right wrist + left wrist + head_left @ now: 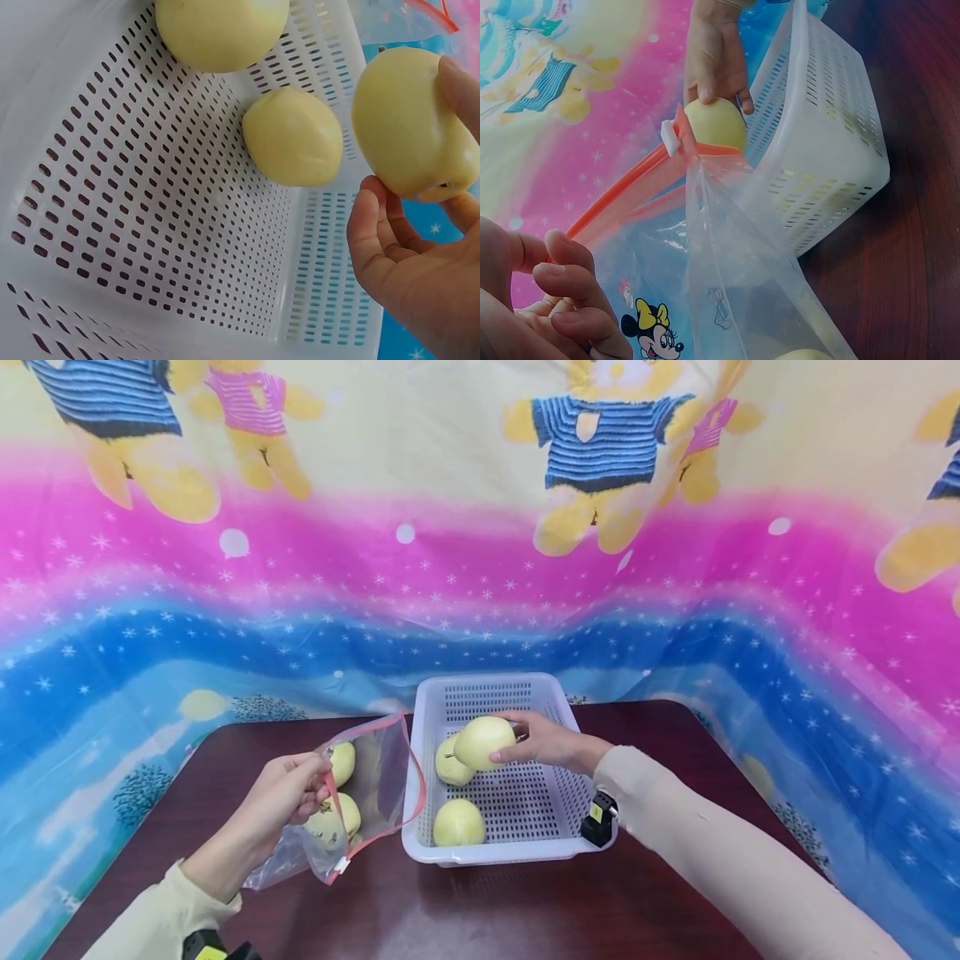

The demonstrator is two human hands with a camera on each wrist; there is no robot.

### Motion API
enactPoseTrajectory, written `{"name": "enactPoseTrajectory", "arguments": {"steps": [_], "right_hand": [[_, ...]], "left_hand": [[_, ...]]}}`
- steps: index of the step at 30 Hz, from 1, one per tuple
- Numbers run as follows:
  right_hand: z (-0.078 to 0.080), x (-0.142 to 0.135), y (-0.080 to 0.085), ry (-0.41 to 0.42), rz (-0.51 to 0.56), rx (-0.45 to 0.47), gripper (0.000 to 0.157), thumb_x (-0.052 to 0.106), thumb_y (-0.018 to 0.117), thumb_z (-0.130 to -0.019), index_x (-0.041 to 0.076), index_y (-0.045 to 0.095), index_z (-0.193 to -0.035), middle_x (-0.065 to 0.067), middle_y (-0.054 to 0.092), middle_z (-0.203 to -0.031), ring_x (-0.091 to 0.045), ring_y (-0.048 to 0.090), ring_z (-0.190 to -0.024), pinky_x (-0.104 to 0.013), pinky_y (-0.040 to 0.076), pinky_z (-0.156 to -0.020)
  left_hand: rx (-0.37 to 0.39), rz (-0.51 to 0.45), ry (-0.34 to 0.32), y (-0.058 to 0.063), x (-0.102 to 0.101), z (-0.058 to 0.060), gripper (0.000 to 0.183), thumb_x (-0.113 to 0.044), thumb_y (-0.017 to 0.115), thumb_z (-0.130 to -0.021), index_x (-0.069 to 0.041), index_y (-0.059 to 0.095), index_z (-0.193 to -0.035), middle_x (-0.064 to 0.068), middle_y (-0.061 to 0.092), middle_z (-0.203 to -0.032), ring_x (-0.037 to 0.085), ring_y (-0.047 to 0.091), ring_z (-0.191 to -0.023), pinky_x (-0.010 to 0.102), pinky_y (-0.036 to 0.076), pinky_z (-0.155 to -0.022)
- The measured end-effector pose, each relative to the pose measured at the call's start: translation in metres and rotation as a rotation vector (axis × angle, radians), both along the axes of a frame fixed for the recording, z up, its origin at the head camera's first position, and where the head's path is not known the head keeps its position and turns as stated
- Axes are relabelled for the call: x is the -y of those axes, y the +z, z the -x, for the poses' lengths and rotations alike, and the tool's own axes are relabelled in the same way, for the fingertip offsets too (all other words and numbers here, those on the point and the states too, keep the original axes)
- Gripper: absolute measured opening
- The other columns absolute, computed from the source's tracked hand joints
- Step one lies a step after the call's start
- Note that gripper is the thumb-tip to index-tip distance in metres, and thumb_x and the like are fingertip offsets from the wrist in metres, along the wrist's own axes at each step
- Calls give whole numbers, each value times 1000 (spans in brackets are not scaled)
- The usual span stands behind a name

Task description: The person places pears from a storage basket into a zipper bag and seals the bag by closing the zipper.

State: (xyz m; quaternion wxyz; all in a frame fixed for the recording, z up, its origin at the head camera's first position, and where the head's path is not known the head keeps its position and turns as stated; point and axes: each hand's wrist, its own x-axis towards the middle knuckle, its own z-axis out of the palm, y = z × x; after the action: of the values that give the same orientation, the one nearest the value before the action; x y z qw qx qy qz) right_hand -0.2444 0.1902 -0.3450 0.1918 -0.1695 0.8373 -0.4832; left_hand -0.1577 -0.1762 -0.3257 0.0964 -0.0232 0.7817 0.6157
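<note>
My right hand (536,739) holds a pale yellow-green apple (405,124) between thumb and fingers, raised above the white basket (420,856). Two more apples lie inside: one front left (459,823), the other (453,760) partly hidden behind the held one. With its fingertips, my left hand (281,789) pinches the red-edged mouth of a clear zip bag (382,768), which gapes toward the basket. Inside the bag are several apples (342,814). The left wrist view shows a white slider (670,138) on the red strip and a printed cartoon mouse (654,334).
The basket, with slotted walls and floor, stands on a dark red-brown table (465,910), the bag against its left side. Behind the table hangs a colourful cloth (465,568) printed with bears. A black wrist camera (598,818) overlaps the basket's right front corner.
</note>
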Motion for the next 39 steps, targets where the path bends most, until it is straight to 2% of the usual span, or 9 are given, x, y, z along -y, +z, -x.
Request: {"name": "enactPoseTrajectory", "arguments": {"steps": [10,17,25,39], "right_hand": [[-5,5,5,10,9,-10,72,22,79,-87,18,46,-151,-16,63,-128,-28,57,-117,-44,52,-96],[-13,12,7,45,50,-19,67,21,78,-88,17,49,-148,-13,64,-127,-25,58,-115,-45,51,-97],[-20,20,9,29,55,-30,68,23,78,-88,17,48,-149,-12,64,-129,-25,58,-118,-41,50,-96],[-23,27,12,12,132,-60,67,22,75,-90,17,46,-150,-16,60,-136,-29,56,-126,-47,50,-101]], "left_hand": [[3,-10,3,0,1,0,27,-17,46,-98,-12,54,-73,-6,50,-59,4,36,-48,19,29,-47],[3,-16,6,0,1,0,28,-17,46,-98,-13,54,-71,-6,51,-58,4,37,-48,18,29,-48],[1,-13,8,1,1,-1,28,-17,46,-98,-13,54,-72,-6,51,-58,5,37,-48,18,29,-48],[0,-13,2,0,1,2,27,-18,46,-100,-13,54,-74,-7,50,-59,4,35,-48,19,29,-47]]}}
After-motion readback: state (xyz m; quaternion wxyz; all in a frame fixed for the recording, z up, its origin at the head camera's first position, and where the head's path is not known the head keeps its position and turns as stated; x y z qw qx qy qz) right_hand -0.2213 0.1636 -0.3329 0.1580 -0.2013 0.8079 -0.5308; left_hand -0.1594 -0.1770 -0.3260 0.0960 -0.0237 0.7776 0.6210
